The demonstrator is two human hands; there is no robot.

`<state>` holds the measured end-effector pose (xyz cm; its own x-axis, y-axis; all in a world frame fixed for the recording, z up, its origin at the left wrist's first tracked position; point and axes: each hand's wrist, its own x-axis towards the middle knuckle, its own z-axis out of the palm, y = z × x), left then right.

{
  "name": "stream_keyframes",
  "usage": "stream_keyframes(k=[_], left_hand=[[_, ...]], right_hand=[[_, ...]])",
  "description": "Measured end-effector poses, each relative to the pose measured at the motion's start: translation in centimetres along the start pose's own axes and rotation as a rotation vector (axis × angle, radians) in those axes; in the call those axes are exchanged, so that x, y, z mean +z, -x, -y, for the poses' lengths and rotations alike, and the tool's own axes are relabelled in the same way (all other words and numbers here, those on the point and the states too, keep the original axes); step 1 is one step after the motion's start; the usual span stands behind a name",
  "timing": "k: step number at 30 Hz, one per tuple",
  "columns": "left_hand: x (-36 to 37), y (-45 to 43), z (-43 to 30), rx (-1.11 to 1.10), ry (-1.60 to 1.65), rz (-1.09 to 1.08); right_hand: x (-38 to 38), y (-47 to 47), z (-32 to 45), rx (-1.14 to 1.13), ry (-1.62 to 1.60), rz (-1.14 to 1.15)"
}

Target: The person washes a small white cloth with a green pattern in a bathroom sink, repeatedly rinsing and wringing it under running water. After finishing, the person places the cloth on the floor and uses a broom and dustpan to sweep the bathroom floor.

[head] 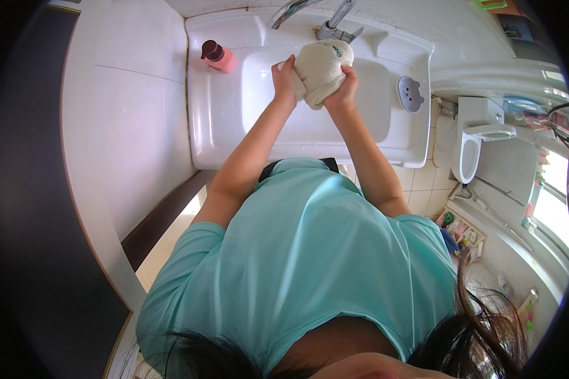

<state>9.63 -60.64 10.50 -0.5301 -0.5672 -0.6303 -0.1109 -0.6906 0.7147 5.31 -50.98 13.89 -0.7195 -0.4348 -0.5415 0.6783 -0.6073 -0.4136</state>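
Note:
A cream terry towel, bunched and folded, is held up over the white washbasin. My left hand grips its left side, with the thumb pointing up. On the right side, my right hand clasps the cloth with its thumb pressed on top. Dark stitched writing shows near the towel's upper edge. Just beyond the towel stands the chrome faucet, its spout reaching out to the left. Whether water runs behind the towel cannot be seen.
A pink pump bottle with a dark top stands on the basin's left ledge. On the right ledge lies a grey animal-shaped soap dish. A tiled wall borders the left. Farther right are a toilet and a shelf of bottles.

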Motion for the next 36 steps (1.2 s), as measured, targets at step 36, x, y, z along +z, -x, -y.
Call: stream_keyframes(k=[36], left_hand=[[-0.6,1.8,-1.6,0.566,-0.629,-0.108]], right_hand=[[0.0,1.3,-1.3,-0.639,1.636,0.298]])
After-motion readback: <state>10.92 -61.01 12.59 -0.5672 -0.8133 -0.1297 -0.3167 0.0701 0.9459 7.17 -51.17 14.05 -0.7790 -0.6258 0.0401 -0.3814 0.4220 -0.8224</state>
